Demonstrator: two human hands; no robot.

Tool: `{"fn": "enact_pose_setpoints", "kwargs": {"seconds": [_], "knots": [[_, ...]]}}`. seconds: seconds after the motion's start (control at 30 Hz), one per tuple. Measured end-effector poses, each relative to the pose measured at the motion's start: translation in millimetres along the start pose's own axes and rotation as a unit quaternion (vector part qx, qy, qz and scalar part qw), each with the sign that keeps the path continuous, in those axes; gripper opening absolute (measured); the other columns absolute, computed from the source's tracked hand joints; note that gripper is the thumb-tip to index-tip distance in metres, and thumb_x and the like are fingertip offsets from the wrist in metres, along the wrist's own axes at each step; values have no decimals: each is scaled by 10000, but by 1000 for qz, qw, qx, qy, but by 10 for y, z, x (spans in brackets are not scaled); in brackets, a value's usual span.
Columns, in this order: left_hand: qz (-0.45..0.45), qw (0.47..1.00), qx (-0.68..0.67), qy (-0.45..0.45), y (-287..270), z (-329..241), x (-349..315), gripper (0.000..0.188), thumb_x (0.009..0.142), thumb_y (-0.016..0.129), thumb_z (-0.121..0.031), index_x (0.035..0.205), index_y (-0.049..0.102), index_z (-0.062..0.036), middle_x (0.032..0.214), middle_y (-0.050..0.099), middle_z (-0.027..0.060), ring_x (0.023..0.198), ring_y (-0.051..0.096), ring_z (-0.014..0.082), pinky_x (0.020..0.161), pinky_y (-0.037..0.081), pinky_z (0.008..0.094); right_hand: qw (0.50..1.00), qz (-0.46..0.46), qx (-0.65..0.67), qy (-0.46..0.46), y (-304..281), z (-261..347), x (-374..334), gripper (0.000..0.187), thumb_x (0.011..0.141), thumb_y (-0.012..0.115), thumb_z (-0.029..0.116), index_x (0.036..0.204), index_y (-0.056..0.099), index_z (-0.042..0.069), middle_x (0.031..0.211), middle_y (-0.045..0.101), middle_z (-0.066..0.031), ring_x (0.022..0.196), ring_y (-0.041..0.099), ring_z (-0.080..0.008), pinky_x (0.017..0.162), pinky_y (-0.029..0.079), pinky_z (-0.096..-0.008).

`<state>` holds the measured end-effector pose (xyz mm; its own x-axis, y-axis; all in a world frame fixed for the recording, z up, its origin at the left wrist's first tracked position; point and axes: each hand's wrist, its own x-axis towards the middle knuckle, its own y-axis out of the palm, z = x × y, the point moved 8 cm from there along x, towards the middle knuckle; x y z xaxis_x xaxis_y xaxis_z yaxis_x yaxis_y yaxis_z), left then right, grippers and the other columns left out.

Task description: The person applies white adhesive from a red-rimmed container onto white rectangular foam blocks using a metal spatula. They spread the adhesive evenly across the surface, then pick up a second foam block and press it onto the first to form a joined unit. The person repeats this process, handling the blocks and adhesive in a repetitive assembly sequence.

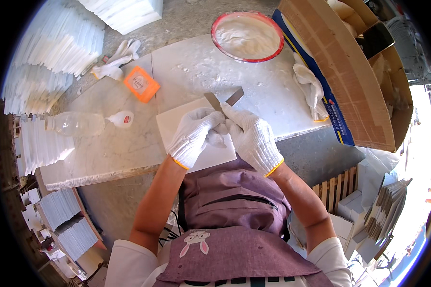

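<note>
"What's before you, counted?"
"Two metal blades; beneath them, one white panel on the marble slab; farther from you, one orange box; farthest, one red-rimmed basin."
"What can't you make out?"
"The blades' lower ends, hidden between your gloved left hand and right hand; whether they join is unclear; the panel is partly covered."
"Your grip?"
"Both hands curled narrow, close together, holding the blades; which holds which, I cannot tell."

Orange packet, clear bottle — on its side, open cardboard carton
</note>
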<state>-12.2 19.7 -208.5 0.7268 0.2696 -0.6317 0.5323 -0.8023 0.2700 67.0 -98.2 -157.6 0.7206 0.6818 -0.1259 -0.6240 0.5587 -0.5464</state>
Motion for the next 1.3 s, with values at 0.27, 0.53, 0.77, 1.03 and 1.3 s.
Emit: {"fn": "enact_pose_setpoints", "kwargs": {"seconds": [0.27,0.53,0.77,1.03,1.3], "knots": [[5,1000,3,-3,27,-14,0,157,992,620,-132,994,662,19,738,672,52,532,591,85,496,505,227,997,-49,13,-56,-1,-58,15,369,922,573,165,1263,656,52,933,677,-246,834,664,-409,727,524,-455],[27,999,21,-11,10,2,14,170,990,618,-127,1026,677,29,771,680,55,592,622,108,576,529,269,995,-66,47,-61,-6,-78,-55,365,919,585,124,1270,655,50,922,676,-241,825,663,-406,718,522,-445],[-186,675,534,474,263,-428,-449,282,856,683,-106,1137,678,-128,910,672,105,792,656,318,700,530,371,976,-81,168,111,-537,-351,-50,341,933,595,84,1265,658,35,956,683,-215,768,675,-314,699,515,-371],[-179,504,679,503,440,-322,-483,460,753,691,-105,1209,635,-132,825,589,24,749,616,226,638,493,386,993,-68,-41,-84,-370,-200,-171,339,912,582,52,1234,685,69,931,665,-191,782,641,-315,738,508,-379],[-178,505,651,539,425,-306,-508,462,735,693,-97,1194,648,-123,841,610,11,764,624,215,658,492,366,996,-49,-51,-46,-296,-172,-223,336,912,586,126,1232,680,85,948,668,-210,880,655,-383,771,514,-440]]}}
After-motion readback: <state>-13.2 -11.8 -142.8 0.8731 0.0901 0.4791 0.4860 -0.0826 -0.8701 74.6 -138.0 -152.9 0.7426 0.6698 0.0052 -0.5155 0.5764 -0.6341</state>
